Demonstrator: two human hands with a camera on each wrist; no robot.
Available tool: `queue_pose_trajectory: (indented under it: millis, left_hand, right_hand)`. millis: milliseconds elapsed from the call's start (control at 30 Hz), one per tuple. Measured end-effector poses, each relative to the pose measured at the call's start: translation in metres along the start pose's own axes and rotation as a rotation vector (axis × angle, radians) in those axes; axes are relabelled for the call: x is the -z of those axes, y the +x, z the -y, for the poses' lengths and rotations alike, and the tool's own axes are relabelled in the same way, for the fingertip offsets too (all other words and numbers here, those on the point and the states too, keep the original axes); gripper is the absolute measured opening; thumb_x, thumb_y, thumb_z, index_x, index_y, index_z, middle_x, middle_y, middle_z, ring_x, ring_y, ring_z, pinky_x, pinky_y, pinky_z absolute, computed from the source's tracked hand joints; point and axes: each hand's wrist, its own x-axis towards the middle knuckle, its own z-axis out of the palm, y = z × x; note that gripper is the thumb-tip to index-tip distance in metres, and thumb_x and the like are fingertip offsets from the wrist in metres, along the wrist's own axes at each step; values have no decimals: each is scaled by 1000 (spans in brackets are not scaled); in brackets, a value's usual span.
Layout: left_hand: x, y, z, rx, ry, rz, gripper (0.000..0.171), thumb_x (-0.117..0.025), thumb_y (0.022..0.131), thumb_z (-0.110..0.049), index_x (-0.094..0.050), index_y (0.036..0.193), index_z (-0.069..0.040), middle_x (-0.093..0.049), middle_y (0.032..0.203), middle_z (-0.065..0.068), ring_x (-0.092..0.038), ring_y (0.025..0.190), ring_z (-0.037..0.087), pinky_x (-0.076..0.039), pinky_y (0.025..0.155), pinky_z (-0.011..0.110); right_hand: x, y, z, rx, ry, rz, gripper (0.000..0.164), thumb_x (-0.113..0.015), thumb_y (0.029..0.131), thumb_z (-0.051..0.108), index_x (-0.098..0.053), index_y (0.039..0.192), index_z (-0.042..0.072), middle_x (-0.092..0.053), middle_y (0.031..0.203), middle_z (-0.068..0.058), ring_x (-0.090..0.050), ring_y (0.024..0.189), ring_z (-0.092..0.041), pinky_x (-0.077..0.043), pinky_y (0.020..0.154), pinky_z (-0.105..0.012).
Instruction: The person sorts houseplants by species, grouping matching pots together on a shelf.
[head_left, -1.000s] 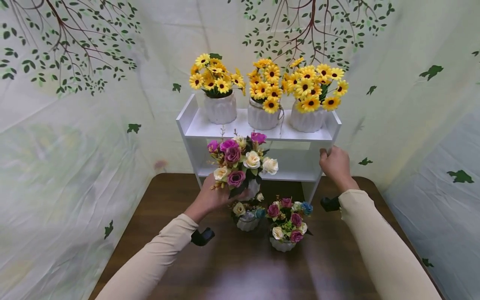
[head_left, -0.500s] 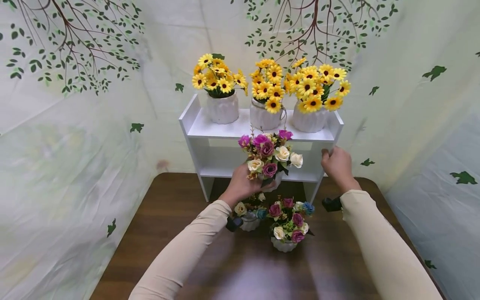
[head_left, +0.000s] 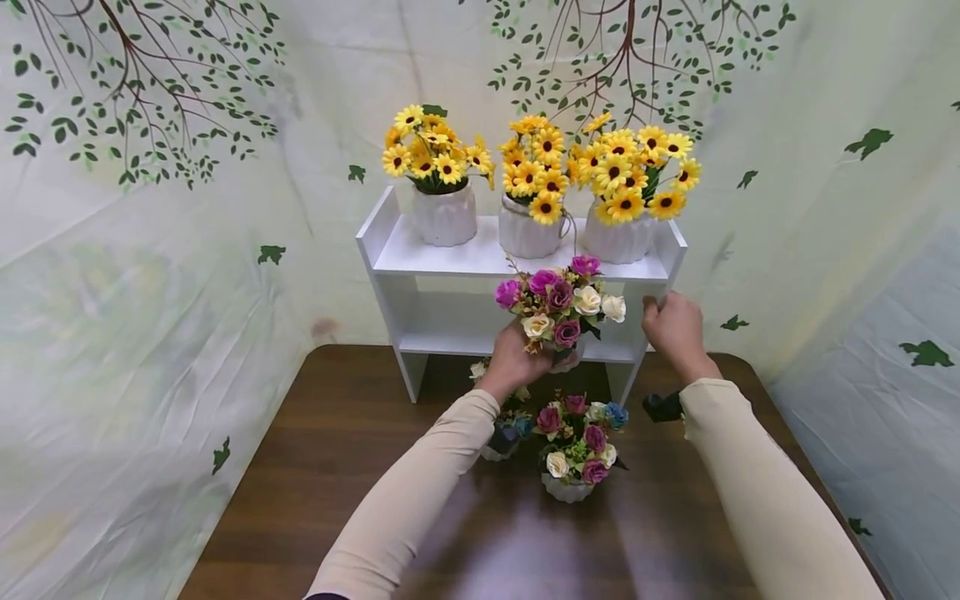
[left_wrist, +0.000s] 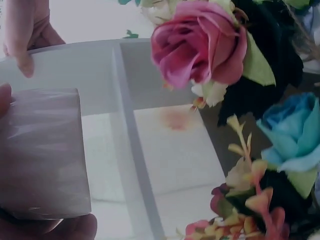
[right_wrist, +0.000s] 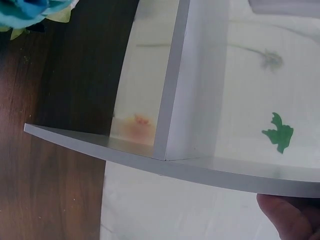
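The left hand [head_left: 519, 357] curls around a white pot [left_wrist: 45, 155] of roses [head_left: 559, 296]; the right hand [head_left: 675, 331] grips the shelf [head_left: 442, 265] edge.

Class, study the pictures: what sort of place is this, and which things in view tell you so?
Probably a staged indoor setup: a sheet-like backdrop printed with leafy branches, a brown table with a white shelf on it, and several potted flowers.

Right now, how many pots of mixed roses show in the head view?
3: a raised pot in the left hand, a front pot on the table, and a rear pot partly hidden by the left forearm. More could be hidden.
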Motion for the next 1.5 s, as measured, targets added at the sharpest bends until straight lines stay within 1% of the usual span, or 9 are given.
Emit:
queue_pose_trajectory:
  millis: [233, 400, 667, 800, 1000, 1100, 1300, 1400, 1500]
  left_hand:
    - [-15, -7, -3, 3, -94, 16, 57, -68, 77, -6, -54, 132, -2, -67, 123, 17, -66, 113, 31, -54, 98, 42]
    - [-24, -11, -2, 24, -56, 56, 55, -72, 75, -8, -56, 127, -3, -68, 118, 15, -67, 106, 30, -56, 92, 40]
    - [-29, 6, -2, 51, -21, 29, 57, -75, 74, -8, -55, 126, 1, -66, 118, 18, -67, 108, 33, -54, 96, 44]
    - [-35, 12, 2, 41, -75, 8, 61, -74, 73, -6, -53, 129, 3, -65, 122, 20, -64, 113, 33, -52, 101, 44]
    - [-44, 13, 6, 70, -108, -3, 56, -69, 75, -6, -53, 128, 3, -66, 120, 20, -65, 112, 33, -53, 100, 44]
    - [-46, 17, 6, 80, -112, -24, 53, -68, 77, -8, -55, 127, 1, -66, 120, 19, -65, 112, 32, -53, 100, 43]
    - [-51, 24, 8, 125, -131, -68, 61, -83, 75, -21, -57, 127, -2, -67, 121, 16, -65, 114, 31, -52, 101, 42]
    - [-53, 25, 9, 140, -137, -87, 63, -86, 73, -23, -57, 126, -2, -67, 119, 16, -66, 112, 31, -52, 100, 43]
    - [-56, 26, 8, 154, -131, -75, 66, -86, 74, -24, -56, 128, -3, -67, 121, 15, -65, 114, 30, -52, 101, 42]
  right_hand:
    - [0, 1, -1, -3, 2, -8, 34, -47, 98, 14, -52, 66, 1, -58, 64, -20, -52, 61, -34, -43, 57, -43]
    - [-1, 1, -2, -6, -5, -13, 36, -48, 97, 14, -51, 63, 1, -61, 66, -24, -52, 60, -35, -43, 56, -45]
    - [-1, 3, 0, 9, -5, -15, 39, -48, 97, 14, -46, 60, 5, -61, 65, -25, -54, 59, -37, -41, 53, -42]
    - [0, 2, 0, 13, 6, -13, 37, -48, 97, 13, -47, 61, 4, -58, 63, -21, -53, 59, -36, -40, 53, -39]
    - [-1, 0, 1, 30, 16, -16, 32, -47, 97, 12, -57, 70, -2, -64, 69, -25, -60, 64, -39, -46, 57, -46]
    - [-1, 1, 1, 27, 14, -26, 34, -47, 96, 12, -55, 66, -2, -64, 71, -27, -59, 63, -40, -45, 56, -47]
    - [0, 2, 1, 11, 19, 2, 33, -47, 97, 13, -54, 68, -1, -66, 77, -30, -61, 69, -41, -49, 61, -52]
    - [5, 4, 0, -2, 43, 69, 31, -44, 98, 15, -56, 75, -3, -62, 70, -24, -59, 66, -36, -48, 56, -45]
    - [10, 4, -3, -7, 80, 115, 29, -44, 98, 14, -56, 79, -3, -56, 64, -14, -55, 62, -29, -43, 52, -35]
